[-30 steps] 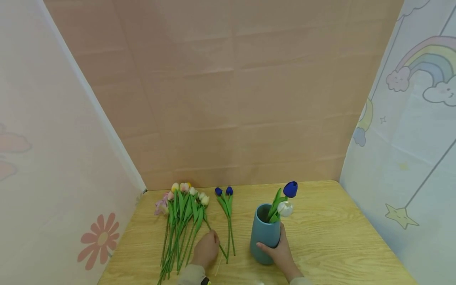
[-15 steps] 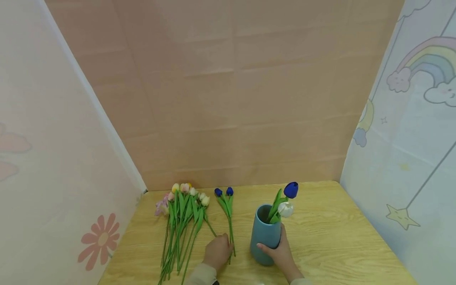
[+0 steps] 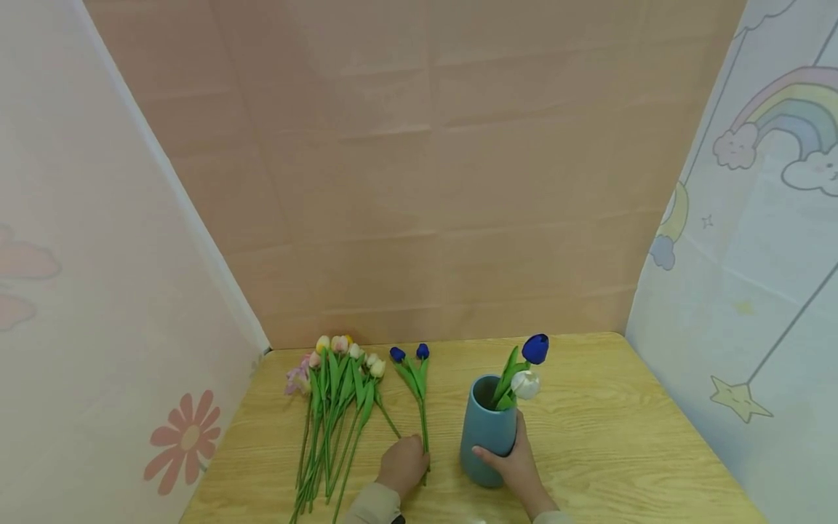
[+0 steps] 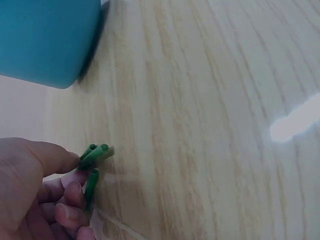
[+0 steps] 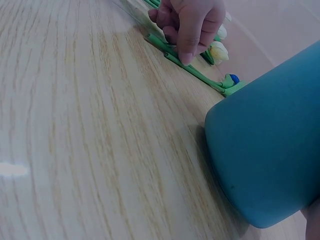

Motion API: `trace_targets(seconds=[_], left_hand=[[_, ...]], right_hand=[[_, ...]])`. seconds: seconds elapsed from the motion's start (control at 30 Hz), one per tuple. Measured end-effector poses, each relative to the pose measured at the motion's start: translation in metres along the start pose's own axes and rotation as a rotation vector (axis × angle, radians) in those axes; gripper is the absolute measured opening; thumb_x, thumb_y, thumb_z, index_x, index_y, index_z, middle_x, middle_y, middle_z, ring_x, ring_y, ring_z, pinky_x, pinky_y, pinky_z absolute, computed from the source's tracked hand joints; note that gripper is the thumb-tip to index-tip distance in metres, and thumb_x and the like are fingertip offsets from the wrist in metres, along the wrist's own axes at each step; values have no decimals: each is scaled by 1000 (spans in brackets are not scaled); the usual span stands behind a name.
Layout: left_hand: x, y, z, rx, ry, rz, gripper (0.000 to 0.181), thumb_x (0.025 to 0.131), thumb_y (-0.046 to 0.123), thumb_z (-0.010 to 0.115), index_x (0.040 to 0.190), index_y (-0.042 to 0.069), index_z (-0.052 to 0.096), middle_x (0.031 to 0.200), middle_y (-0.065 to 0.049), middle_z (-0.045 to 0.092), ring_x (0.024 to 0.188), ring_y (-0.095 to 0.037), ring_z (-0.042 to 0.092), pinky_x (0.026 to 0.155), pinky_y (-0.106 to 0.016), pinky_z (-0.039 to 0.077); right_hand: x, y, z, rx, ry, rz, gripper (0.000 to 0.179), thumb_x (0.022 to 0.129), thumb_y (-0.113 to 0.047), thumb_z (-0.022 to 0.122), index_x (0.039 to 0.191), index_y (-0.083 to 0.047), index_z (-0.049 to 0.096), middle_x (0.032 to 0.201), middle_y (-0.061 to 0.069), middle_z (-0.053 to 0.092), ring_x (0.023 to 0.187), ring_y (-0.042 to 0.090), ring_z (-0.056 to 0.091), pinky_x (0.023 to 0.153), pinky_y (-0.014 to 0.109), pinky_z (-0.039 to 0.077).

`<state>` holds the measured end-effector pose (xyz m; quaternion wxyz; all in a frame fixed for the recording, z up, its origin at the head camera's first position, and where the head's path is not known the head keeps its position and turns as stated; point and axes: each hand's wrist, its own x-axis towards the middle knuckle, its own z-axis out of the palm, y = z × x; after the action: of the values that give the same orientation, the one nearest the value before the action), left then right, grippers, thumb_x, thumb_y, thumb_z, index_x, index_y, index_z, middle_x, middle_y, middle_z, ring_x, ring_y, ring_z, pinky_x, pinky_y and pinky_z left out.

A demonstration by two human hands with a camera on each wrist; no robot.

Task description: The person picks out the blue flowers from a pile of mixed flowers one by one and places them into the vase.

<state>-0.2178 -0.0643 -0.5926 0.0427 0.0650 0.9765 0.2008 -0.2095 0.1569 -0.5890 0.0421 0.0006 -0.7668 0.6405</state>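
My left hand [image 3: 404, 464] is at the lower stems of two blue tulips [image 3: 423, 415] lying on the table. In the left wrist view, its thumb and fingers pinch the green stem ends [image 4: 93, 156], with another stem just below. A cream tulip's stem [image 3: 389, 421] runs beneath the same hand in the head view. My right hand [image 3: 517, 466] grips the side of a blue-grey vase [image 3: 483, 440], its thumb across the front. The vase stands upright and holds one blue tulip [image 3: 535, 349] and one white tulip [image 3: 526, 384], both leaning right.
A bunch of pink, white, cream and yellow tulips [image 3: 337, 407] lies at the left, long stems toward the near edge. A mauve flower [image 3: 298, 377] rests at its left side. Cloth walls enclose the wooden table [image 3: 609, 422] at the back and both sides.
My left hand has moved right from the cream tulip's stem to the blue tulips' stems and pinches them. The left blue tulip's head has shifted slightly left. My right hand and the vase stay put.
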Motion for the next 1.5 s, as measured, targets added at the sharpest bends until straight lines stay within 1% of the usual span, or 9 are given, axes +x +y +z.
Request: trace_targets(seconds=[0.17,0.53,0.67,0.77,0.9,1.03,1.2,1.27,1.5], left_hand=[[0,-1,-2,-57,-12,-23,18,88,14,68,79,1,61,56,1,49,46,-10,44,41,-23,36],[0,1,-2,-80,55,-75,37,85,14,71,109,-11,59,61,-6,57,49,-15,52,42,-30,43],[1,0,-1,-101,81,-96,12,84,9,66,81,0,59,56,-1,49,48,-13,45,41,-28,37],[1,-1,-2,-134,89,-120,27,81,7,64,62,10,46,51,2,40,45,-12,37,41,-27,30],[2,-4,-3,-190,74,-148,34,81,10,64,57,14,41,49,3,36,43,-12,33,41,-26,27],[4,-10,-7,-285,43,-146,24,85,12,64,66,9,48,54,0,45,46,-13,40,43,-26,32],[4,-18,-16,-518,2,-113,7,88,0,58,88,-4,52,61,-6,56,48,-12,50,46,-25,39],[3,-18,-21,-592,1,-120,15,89,-5,54,101,-12,50,65,-8,57,48,-11,51,47,-26,41],[3,-21,-26,-489,95,-187,38,94,10,58,122,-14,48,92,-19,64,74,-23,58,61,-37,46]], right_hand=[[0,0,0,-4,7,-4,91,78,-16,81,146,-16,21,141,18,41,127,41,44,99,61,38],[2,0,1,-1,15,-27,93,76,-15,81,147,-15,22,141,19,41,126,42,45,97,61,39],[2,0,1,4,13,-29,93,76,-15,81,147,-15,22,141,19,41,126,42,45,97,61,39],[2,0,2,7,12,-31,93,76,-14,81,147,-15,21,141,19,41,126,42,45,97,61,38],[2,0,2,3,18,-35,93,75,-14,82,147,-15,22,141,19,41,126,42,45,98,61,38],[1,0,1,3,20,-31,93,75,-15,82,147,-15,22,141,19,41,126,42,45,98,61,38],[1,0,0,4,22,-23,93,76,-15,82,147,-16,21,141,19,41,126,42,45,98,61,38],[0,1,0,-1,23,-22,94,76,-15,82,147,-16,21,141,19,41,126,42,44,98,61,38],[0,1,0,-4,21,-10,92,76,-16,82,146,-16,22,141,19,42,126,42,45,98,61,39]])
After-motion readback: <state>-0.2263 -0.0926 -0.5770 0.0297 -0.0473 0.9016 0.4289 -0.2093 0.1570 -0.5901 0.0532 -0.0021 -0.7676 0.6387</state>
